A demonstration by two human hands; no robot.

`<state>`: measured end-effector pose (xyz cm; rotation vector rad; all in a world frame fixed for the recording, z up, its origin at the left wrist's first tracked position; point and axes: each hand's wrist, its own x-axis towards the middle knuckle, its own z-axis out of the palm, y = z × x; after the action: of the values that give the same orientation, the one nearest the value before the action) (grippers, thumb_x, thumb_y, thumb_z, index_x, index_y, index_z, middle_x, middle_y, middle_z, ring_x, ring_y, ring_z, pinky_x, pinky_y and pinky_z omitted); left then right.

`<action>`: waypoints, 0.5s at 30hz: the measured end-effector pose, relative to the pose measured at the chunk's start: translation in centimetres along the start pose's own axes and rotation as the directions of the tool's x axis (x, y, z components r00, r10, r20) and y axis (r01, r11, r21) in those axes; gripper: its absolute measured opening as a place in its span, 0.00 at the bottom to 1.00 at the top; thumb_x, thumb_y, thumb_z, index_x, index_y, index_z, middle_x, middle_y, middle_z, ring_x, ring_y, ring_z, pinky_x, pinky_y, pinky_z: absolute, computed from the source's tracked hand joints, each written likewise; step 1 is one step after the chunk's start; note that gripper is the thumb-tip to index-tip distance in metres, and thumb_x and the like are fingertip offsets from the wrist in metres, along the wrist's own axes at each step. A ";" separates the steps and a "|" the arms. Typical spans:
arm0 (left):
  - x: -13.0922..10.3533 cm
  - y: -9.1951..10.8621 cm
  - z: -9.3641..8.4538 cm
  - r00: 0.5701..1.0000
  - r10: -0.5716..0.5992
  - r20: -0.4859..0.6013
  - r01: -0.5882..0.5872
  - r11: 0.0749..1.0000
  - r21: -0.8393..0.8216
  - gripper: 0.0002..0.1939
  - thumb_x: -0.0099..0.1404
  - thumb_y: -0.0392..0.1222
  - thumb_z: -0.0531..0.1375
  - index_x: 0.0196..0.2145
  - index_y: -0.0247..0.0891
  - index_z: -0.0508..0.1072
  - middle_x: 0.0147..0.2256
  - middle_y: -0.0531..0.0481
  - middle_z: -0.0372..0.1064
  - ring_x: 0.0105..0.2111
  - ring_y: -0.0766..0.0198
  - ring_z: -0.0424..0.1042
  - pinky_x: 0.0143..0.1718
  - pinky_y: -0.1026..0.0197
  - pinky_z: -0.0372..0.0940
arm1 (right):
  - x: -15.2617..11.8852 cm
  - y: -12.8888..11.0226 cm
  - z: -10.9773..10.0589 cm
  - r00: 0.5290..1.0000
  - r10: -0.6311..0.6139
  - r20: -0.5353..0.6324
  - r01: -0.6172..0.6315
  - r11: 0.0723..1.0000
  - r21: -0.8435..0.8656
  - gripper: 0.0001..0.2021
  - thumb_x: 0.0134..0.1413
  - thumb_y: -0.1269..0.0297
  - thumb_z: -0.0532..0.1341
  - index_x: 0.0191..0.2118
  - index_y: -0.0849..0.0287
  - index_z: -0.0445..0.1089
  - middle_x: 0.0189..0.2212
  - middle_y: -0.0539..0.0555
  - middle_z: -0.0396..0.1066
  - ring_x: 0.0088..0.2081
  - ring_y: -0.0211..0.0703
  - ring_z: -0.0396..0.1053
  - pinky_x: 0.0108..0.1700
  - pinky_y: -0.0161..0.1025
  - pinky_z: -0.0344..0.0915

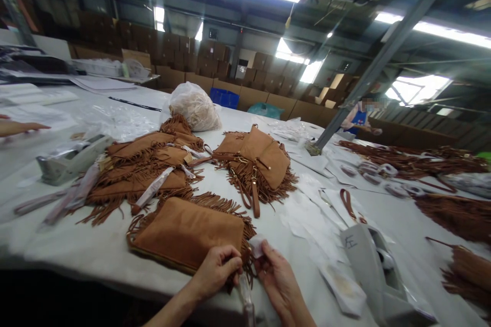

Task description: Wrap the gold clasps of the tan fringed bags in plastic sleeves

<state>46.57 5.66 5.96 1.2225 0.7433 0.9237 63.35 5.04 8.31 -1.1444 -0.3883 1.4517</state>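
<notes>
Brown fringed bag [187, 232] on a white counter [42, 245], left hand [218, 270] at its corner, exact hold unclear, right hand [274, 268] grasping white paper [256, 246], wrapped strap [246, 297] between.

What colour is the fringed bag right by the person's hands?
The fringed bag is tan brown; it shows best in the head view.

Tape dispensers [358, 258], two; nearest pouch [187, 230], one; stuffed plastic bag [194, 107], one; wearer's hands [215, 271], two.
</notes>
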 end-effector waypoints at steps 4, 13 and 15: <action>-0.2 0.3 0.3 1.000 0.012 -0.020 -0.012 1.000 0.021 0.15 0.62 0.49 0.58 0.26 0.34 0.69 0.18 0.51 0.66 0.17 0.69 0.63 0.20 0.68 0.57 | -0.4 -0.5 0.0 0.999 0.034 0.019 -0.034 0.999 0.001 0.16 0.32 0.57 0.75 0.26 0.61 0.74 0.26 0.52 0.73 0.29 0.40 0.68 0.33 0.36 0.65; -0.3 0.3 0.4 0.999 0.033 -0.028 -0.030 0.996 0.088 0.13 0.62 0.46 0.57 0.26 0.34 0.69 0.18 0.51 0.66 0.17 0.68 0.63 0.21 0.67 0.57 | -1.3 -1.2 0.2 0.999 -0.003 0.049 0.010 0.991 -0.134 0.18 0.33 0.54 0.74 0.25 0.63 0.74 0.24 0.52 0.72 0.26 0.36 0.63 0.31 0.34 0.63; -0.3 0.4 0.4 0.999 0.036 -0.032 -0.033 0.994 0.101 0.13 0.62 0.46 0.57 0.26 0.34 0.70 0.18 0.51 0.66 0.17 0.68 0.63 0.21 0.67 0.57 | -1.6 -1.3 0.4 0.999 -0.015 0.052 0.023 0.987 -0.159 0.18 0.32 0.53 0.74 0.24 0.63 0.74 0.24 0.52 0.72 0.26 0.35 0.62 0.31 0.33 0.62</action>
<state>46.70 5.21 6.45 1.3140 0.8060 0.9466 63.47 4.14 10.21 -1.2295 -0.5578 1.4552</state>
